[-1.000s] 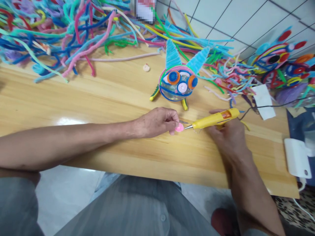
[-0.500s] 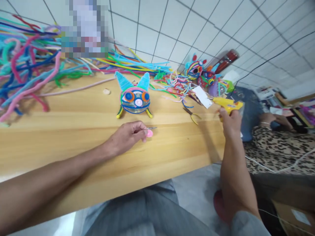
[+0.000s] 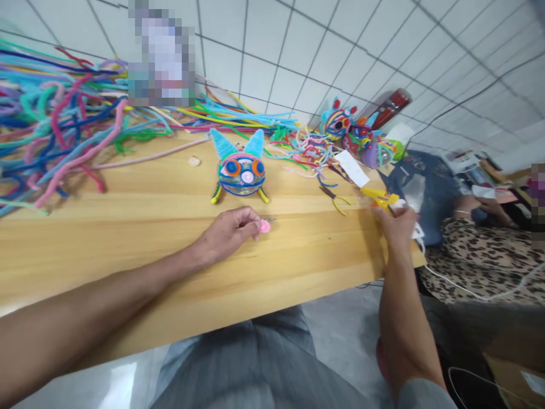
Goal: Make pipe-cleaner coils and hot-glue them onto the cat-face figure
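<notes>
My left hand (image 3: 232, 236) is closed in a pinch above the table, holding a small pink disc (image 3: 264, 226). A thin pointed metal tip (image 3: 270, 219), perhaps of tweezers, sticks out beside the disc; the rest of it is hidden by my fingers. At the right end of the table, my right hand (image 3: 398, 227) has its fingers around a yellow glue gun (image 3: 381, 197), which is held low and partly covered. Just beyond my left hand stands an animal figure (image 3: 242, 175) with blue pipe-cleaner ears, orange-ringed eyes and yellow-tipped feet.
Pipe cleaners (image 3: 80, 130) are heaped at the left and along the wall. Yellow-handled pliers (image 3: 336, 199) and a white card (image 3: 352, 168) lie left of the glue gun. More colourful figures (image 3: 338, 122) stand behind. A person in leopard print (image 3: 481, 244) sits at right.
My right hand has lowered the glue gun towards the tabletop and turned it. My left hand keeps its pinch on the pink disc. The whole view has shifted slightly.
</notes>
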Demonstrator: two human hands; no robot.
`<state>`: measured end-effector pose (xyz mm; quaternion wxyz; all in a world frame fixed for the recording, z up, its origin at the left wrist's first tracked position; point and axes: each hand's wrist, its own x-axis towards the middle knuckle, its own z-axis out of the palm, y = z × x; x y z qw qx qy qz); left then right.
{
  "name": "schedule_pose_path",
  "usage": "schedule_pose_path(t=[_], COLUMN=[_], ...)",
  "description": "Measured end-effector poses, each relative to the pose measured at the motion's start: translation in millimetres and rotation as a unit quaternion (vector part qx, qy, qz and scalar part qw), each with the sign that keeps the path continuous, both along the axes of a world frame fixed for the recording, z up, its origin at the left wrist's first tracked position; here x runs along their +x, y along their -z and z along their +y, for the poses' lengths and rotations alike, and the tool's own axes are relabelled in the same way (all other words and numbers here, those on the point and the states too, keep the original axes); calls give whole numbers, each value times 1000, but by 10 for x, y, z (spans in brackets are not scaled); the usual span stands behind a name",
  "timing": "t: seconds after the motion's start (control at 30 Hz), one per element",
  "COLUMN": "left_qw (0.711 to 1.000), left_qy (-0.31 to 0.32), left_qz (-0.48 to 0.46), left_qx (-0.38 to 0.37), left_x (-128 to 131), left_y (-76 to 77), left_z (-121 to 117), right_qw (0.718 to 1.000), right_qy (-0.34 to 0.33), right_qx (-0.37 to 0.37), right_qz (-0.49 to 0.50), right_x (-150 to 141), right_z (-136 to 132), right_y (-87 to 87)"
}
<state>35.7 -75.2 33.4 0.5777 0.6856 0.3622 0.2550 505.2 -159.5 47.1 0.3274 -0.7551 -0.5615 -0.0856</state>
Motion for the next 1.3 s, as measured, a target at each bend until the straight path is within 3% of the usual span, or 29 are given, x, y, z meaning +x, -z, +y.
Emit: schedule_pose_path(t=[0.1, 0.17, 0.3, 0.4, 0.5, 0.63, 0.77, 1.3], left_qw=[1000, 999, 997, 995, 994, 989, 988, 994], left_qy=[-3, -13, -38, -47, -61, -77, -70, -21], left_qz=[-21, -29, -56, -65, -81, -113, -125, -106], left_qx=[-17, -27, -43, -50, -50, -51, -55, -25], left_x=[3, 6, 14, 12, 10, 18, 24, 10], left_y=[8, 1, -36, -48, -35, -27, -41, 16], left_z=[-5, -9, -32, -54, -69, -83, -100, -135], right_qw=[989, 990, 983, 926, 889, 870, 873, 880], right_qy=[91, 70, -111, -248, -302, -313, -310, -367], right_qx=[117, 113, -32, -131, -152, -153, -143, -74], right_qz=[0, 37, 146, 252, 310, 349, 348, 294], right_x=[-364, -738, -1663, -2245, -2569, -2694, -2712, -2646], right_z=[-129, -135, 39, 210, 312, 350, 345, 335], right_y=[-123, -171, -201, -174, -105, 17, 93, 99])
